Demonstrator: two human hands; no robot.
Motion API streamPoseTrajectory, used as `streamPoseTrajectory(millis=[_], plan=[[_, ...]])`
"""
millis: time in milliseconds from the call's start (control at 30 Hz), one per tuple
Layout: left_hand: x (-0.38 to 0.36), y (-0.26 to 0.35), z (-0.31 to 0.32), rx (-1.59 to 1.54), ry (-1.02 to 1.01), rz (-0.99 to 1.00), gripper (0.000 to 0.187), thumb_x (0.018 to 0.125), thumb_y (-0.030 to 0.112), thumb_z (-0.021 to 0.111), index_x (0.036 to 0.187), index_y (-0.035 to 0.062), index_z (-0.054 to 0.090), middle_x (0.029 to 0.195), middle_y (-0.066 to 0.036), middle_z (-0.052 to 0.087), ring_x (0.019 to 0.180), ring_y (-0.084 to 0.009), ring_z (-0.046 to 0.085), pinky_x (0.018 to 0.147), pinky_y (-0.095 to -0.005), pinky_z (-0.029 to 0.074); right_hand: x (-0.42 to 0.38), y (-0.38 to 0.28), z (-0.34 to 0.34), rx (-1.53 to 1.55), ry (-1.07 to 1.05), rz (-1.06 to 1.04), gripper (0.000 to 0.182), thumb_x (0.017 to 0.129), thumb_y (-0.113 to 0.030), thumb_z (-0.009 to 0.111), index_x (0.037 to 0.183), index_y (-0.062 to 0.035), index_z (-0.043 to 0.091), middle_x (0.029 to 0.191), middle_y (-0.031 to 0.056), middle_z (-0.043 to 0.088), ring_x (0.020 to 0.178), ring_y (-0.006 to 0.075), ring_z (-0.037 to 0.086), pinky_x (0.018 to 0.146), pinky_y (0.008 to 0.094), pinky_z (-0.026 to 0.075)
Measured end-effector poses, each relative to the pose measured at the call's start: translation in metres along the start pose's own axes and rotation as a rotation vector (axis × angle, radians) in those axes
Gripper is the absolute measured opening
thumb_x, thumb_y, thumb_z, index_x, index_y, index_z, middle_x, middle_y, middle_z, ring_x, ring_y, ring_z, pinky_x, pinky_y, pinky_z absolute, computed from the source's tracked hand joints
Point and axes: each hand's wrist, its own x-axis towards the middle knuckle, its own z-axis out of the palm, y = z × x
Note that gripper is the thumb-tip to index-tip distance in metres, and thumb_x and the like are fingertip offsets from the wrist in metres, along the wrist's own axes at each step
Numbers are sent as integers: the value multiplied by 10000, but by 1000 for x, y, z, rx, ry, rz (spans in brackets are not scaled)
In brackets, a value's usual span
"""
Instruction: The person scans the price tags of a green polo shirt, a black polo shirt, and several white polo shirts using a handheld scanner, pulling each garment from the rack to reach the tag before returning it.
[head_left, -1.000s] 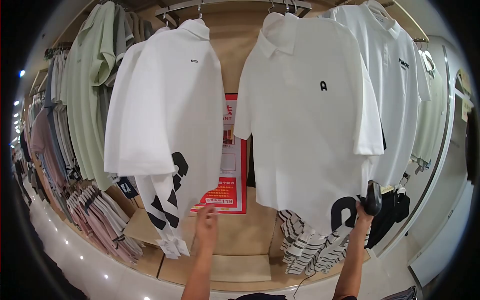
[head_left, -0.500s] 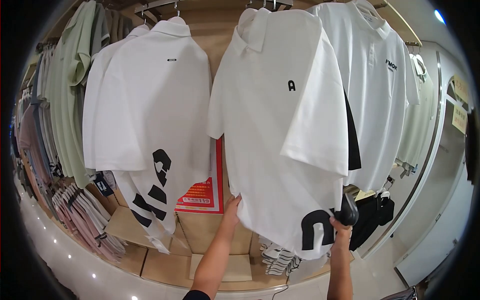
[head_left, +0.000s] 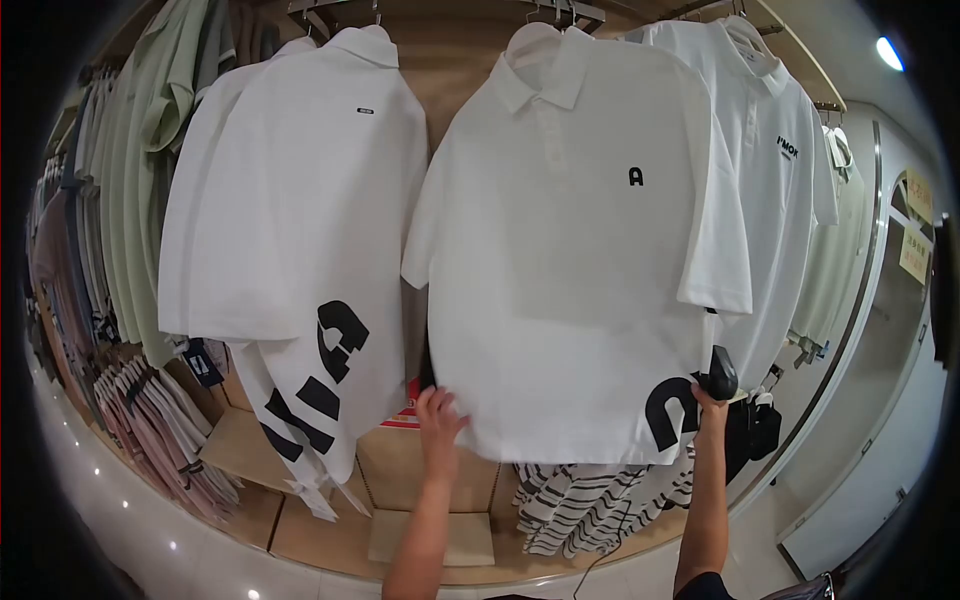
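A white polo shirt (head_left: 570, 250) with a black letter A on the chest hangs spread out in front of me. At its lower left edge is my left hand (head_left: 440, 415), its bent fingers on the hem side. My right hand (head_left: 710, 395) is at the lower right edge, wrapped round a black handheld device (head_left: 719, 375) with a cord hanging below. That device lies beside the large black print (head_left: 672, 410) near the hem. The fabric under the right fingers is partly hidden.
Another white shirt (head_left: 290, 200) with black print hangs left, a third (head_left: 775, 190) right. Green shirts (head_left: 140, 200) fill the left rail. Striped garments (head_left: 580, 505) hang below, by a wooden shelf (head_left: 430, 538). A white door (head_left: 870, 480) stands right.
The middle shirt has turned to face me and is spread wider, its right sleeve swung right. My left hand has moved slightly left; my right hand and the device have moved right and up.
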Motion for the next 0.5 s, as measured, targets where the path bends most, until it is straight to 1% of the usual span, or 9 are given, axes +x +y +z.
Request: streamPoseTrajectory(millis=[33,100,133,233,267,367,433,500], plan=[[19,-5,-5,-141,76,-68,510,970,312,616,1368,67,411,1411,-150,454,1146,-255,603,805,-343,549,3,11,-3,-3,-27,7,514,725,-26,764,1218,-42,617,1119,44,635,1045,207,583,965,338,419],[50,-15,-13,-174,7,-335,505,967,307,621,1372,85,416,1385,-140,492,1123,-251,620,770,-358,557,-6,18,4,-28,-35,-25,507,736,-19,751,1223,-37,613,1125,41,632,1064,202,574,977,335,411],[60,-19,-16,-187,-30,-467,503,966,304,623,1375,94,419,1373,-136,511,1111,-250,629,753,-365,561,-13,15,9,-27,-39,3,498,745,-13,739,1225,-34,612,1121,42,630,1054,200,577,971,334,414],[68,-29,-19,170,-296,-510,423,971,312,615,1324,118,483,1266,-101,590,1141,-255,617,725,-360,550,-30,10,13,-3,-59,109,499,746,-10,732,1230,-30,610,1126,47,629,1052,200,579,978,335,412],[65,-36,-19,108,-253,-441,454,936,308,669,1315,119,505,1210,-68,621,1108,-210,626,690,-321,539,-31,14,10,-28,-53,77,511,738,-13,738,1233,-31,609,1128,55,629,1044,204,581,977,338,414],[84,-86,-64,389,-4,-338,633,878,407,716,1385,127,460,1306,-72,573,1189,-220,564,791,-371,518,-42,7,6,-37,-9,24,524,730,-17,744,1236,-38,608,1126,58,628,1042,208,581,972,340,416],[86,-98,-93,390,78,-420,749,842,480,722,1430,137,410,1363,-78,528,1256,-233,498,876,-423,475,-55,-6,4,-74,15,36,536,719,-38,752,1235,-51,607,1084,47,623,1020,209,579,952,339,418],[83,-115,-106,358,131,-480,846,814,547,719,1465,140,363,1406,-85,486,1315,-247,432,945,-468,429,-74,-22,14,-89,26,11,537,714,-54,756,1230,-53,606,1067,48,620,1014,208,578,945,342,421]])
